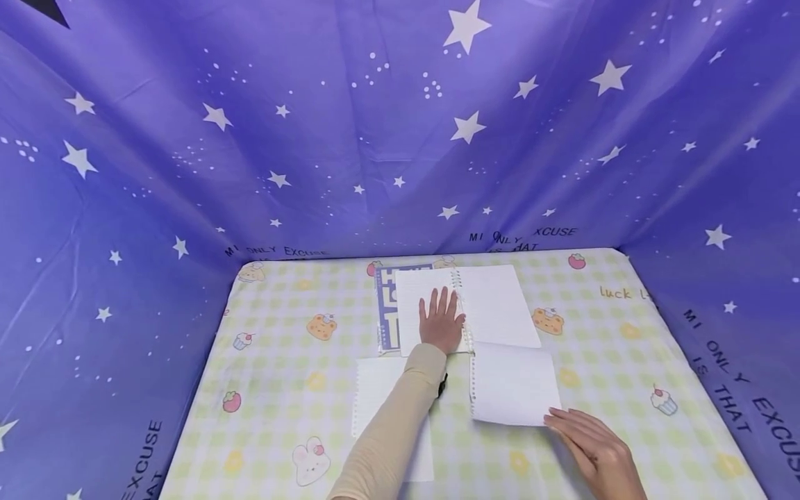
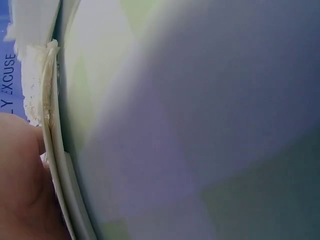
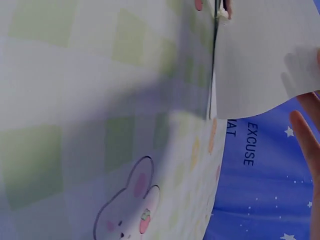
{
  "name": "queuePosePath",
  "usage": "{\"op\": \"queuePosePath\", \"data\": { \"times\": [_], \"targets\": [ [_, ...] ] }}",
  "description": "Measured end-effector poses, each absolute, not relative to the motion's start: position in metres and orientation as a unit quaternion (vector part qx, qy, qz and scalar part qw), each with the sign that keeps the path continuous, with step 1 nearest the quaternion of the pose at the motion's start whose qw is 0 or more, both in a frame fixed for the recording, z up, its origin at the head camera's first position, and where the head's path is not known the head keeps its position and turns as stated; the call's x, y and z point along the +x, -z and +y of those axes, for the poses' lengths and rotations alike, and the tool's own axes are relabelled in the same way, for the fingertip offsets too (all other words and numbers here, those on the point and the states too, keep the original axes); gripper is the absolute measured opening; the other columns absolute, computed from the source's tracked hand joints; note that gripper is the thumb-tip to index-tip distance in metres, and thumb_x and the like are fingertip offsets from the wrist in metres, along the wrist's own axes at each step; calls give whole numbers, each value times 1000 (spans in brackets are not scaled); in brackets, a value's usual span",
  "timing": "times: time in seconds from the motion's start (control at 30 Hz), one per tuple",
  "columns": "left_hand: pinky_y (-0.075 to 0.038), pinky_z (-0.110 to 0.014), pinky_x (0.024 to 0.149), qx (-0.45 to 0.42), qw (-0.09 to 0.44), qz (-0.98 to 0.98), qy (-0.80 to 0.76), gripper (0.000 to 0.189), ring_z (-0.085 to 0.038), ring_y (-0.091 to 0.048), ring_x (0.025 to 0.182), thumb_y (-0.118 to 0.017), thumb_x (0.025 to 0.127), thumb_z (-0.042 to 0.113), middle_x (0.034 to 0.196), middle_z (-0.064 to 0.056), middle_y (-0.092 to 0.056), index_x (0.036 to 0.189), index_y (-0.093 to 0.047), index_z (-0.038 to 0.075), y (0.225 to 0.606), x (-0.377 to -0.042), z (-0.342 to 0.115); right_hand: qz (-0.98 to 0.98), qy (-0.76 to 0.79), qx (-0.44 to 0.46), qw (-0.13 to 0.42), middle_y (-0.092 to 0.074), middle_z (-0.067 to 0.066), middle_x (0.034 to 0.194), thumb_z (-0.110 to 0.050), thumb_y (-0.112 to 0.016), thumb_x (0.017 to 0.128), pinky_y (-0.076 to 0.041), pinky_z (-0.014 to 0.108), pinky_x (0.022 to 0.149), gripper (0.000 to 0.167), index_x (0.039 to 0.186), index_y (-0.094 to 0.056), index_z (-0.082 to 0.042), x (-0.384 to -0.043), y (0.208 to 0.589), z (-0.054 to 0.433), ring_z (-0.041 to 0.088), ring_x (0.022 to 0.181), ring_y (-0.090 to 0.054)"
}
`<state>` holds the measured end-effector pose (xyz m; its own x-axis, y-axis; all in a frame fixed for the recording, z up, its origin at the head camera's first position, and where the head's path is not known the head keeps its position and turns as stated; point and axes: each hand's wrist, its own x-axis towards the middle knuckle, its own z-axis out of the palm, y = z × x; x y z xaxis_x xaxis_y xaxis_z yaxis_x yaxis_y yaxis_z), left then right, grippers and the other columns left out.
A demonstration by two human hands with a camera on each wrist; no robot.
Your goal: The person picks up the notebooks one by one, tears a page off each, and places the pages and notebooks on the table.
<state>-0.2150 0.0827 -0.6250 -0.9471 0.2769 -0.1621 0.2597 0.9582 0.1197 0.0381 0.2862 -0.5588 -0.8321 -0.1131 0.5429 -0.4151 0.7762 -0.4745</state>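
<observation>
A spiral notebook (image 1: 503, 305) lies spread on the table, with white pages on both sides of its coil. My left hand (image 1: 442, 323) rests on the left page, fingers straight and spread; the left wrist view shows part of this hand (image 2: 22, 185) beside the notebook's edge (image 2: 59, 150). Below the right page, a white sheet (image 1: 515, 385) with a row of holes down its left side is raised off the cloth. My right hand (image 1: 594, 448) pinches its lower right corner. The right wrist view shows this sheet (image 3: 260, 60) curving, with finger shadows on it.
Another loose sheet (image 1: 375, 389) with a holed edge lies partly under my left forearm. A purple printed cover (image 1: 387, 340) sticks out left of the notebook. The table wears a green-checked cloth (image 1: 275, 389); a purple star curtain (image 1: 375, 139) stands behind and at both sides.
</observation>
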Motion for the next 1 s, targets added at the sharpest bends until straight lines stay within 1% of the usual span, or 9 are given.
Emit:
{"op": "queuePosePath", "data": {
  "times": [0.07,0.1,0.17,0.23,0.43,0.63,0.73,0.83,1.0],
  "targets": [
    [2,-46,125,135,88,985,-58,59,-16,5,155,-21,106,49,168,7,-4,161,-11,28,624,-215,80,-904,-309,137,261,-77,8,97,-21,-71,91,-37,5,102,17,101,-79,-10,38,557,285,-13,112,-55],
    [1,-46,126,135,86,985,-61,59,-17,3,155,-22,107,49,168,7,-5,161,-12,28,623,-215,79,-902,-313,134,267,-77,8,95,-9,-76,84,-38,4,102,16,100,-79,-9,38,556,285,-13,112,-56],
    [0,-46,126,134,81,986,-62,59,-17,1,155,-24,106,48,168,7,-8,160,-15,27,621,-215,76,-897,-319,128,277,-77,7,91,10,-80,68,-38,4,101,33,97,-79,-6,37,554,285,-14,111,-55],
    [-1,-46,126,136,78,985,-66,59,-17,0,155,-26,106,48,168,6,-9,160,-17,27,619,-215,74,-895,-328,121,279,-76,5,88,16,-79,63,-39,3,99,37,94,-79,-5,37,552,285,-15,109,-54],
    [-8,-47,125,161,48,982,-85,60,-20,-10,154,-32,105,49,166,2,-19,158,-25,24,620,-220,67,-875,-351,134,305,-75,2,86,2,-76,81,-46,4,89,13,93,-78,-4,37,546,285,-9,94,-61],
    [-14,-43,125,189,48,979,-64,57,-20,-19,152,-37,105,46,165,-2,-24,156,-31,21,605,-221,54,-862,-370,142,318,-73,1,84,-1,-73,87,-48,4,68,7,93,-77,-2,37,536,286,-7,79,-60],
    [-17,-42,125,193,56,977,-77,55,-22,-23,151,-40,105,43,163,-5,-27,154,-35,19,596,-217,50,-859,-371,144,323,-72,1,83,-7,-70,91,-46,4,63,10,93,-77,0,35,536,288,-7,77,-58],
    [-22,-44,123,198,35,975,-91,51,-26,-31,147,-44,104,41,158,-8,-37,149,-44,16,591,-212,49,-855,-371,148,329,-73,3,85,-6,-70,91,-47,3,67,10,94,-77,1,33,537,288,-5,82,-61],
    [-25,-48,122,209,-31,973,-98,45,-28,-39,142,-49,103,38,147,-9,-50,141,-54,14,593,-203,50,-863,-356,129,336,-74,6,88,-17,-67,95,-48,2,79,20,97,-77,1,28,531,289,-5,87,-63]
  ]
}}
